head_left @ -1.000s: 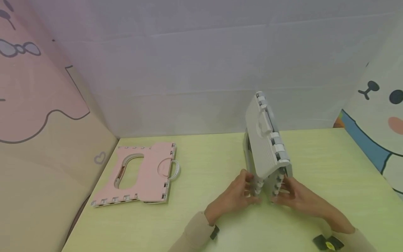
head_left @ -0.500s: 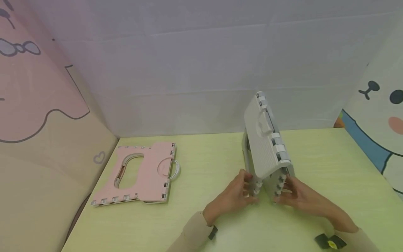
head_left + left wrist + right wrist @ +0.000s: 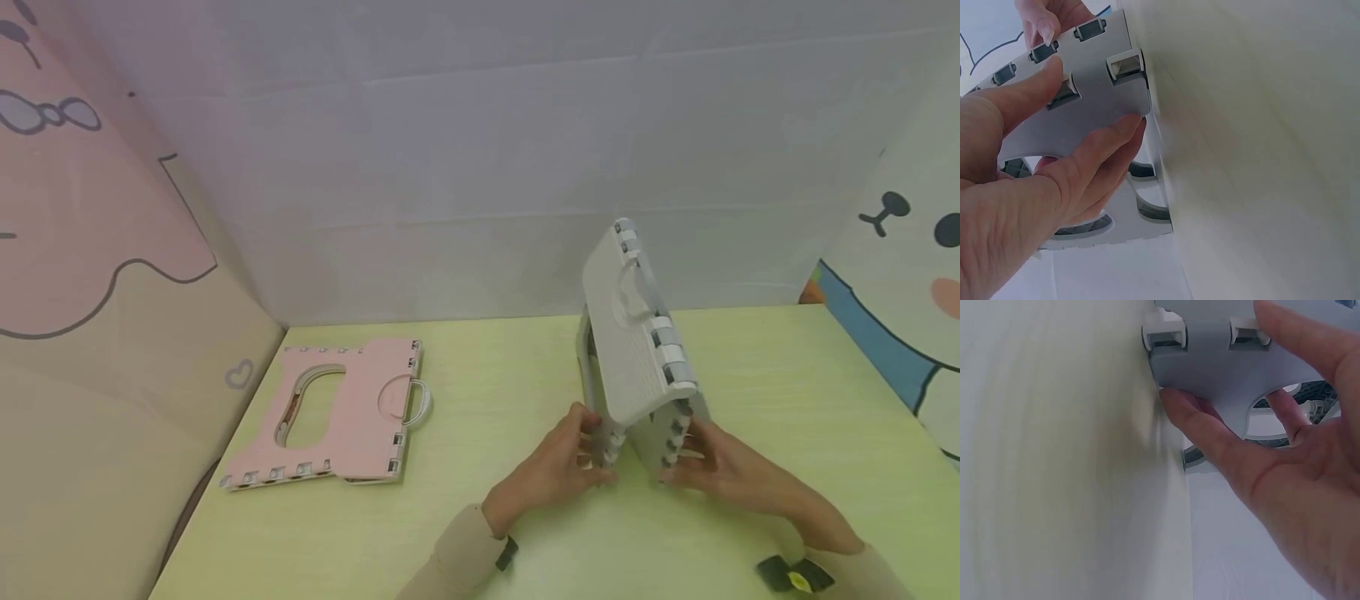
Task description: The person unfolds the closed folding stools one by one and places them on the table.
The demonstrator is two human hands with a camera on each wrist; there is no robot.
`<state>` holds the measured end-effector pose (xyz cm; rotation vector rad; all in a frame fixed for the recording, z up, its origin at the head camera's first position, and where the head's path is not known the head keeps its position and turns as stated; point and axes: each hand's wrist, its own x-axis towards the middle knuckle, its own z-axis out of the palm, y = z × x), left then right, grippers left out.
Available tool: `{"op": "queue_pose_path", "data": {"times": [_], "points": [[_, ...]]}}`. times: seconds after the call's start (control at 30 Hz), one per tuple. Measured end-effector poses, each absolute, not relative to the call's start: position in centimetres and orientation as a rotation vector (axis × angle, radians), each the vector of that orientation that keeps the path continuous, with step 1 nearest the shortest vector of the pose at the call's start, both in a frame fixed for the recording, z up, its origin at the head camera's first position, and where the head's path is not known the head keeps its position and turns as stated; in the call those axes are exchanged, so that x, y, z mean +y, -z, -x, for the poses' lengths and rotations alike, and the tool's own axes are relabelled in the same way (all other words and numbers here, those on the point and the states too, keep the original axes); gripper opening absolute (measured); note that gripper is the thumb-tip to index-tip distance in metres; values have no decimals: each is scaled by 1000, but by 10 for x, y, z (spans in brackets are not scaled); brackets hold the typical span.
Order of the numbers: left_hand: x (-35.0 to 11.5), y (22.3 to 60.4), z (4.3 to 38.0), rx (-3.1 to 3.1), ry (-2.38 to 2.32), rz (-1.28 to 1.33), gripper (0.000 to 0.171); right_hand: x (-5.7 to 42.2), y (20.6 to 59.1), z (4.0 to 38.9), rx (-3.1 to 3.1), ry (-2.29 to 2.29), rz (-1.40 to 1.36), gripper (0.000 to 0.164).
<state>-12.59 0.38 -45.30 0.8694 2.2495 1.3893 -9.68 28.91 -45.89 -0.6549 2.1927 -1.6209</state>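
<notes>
A white folding step stool [image 3: 628, 333] stands half unfolded on the table, its hinged top peaked like a roof and its two leg panels apart at the bottom. My left hand [image 3: 551, 467] grips the near edge of the left leg panel [image 3: 1100, 94], thumb on one face and fingers at the other. Around the right leg panel's near edge, my right hand [image 3: 738, 475] holds on in the same way, with its thumb [image 3: 1304, 337] across the grey hinged edge. Most of the stool's far side is hidden.
A pink folding step stool [image 3: 367, 417] lies folded flat at the left of the pale green table [image 3: 480, 358], its white handle [image 3: 422, 404] pointing right. A white cloth backdrop [image 3: 450, 167] rises behind, with cartoon-printed panels on both sides.
The right leg panel has swung slightly to the right with my right hand, so the gap between the legs is wider. My left hand has barely moved left.
</notes>
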Motion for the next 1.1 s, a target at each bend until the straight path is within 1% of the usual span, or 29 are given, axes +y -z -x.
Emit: {"op": "queue_pose_path", "data": {"times": [0.4,0.6,0.9,1.1], "points": [[2,452,126,2250,-1381,-836,56,293,458,98,2133,1654,706,85],[1,451,125,2252,-1377,-824,56,295,460,99,2105,1662,705,87],[-1,452,124,2303,-1345,-887,55,295,458,96,2024,1710,714,89],[-2,453,124,2273,-1376,-861,54,296,458,98,2010,1718,729,93]]}}
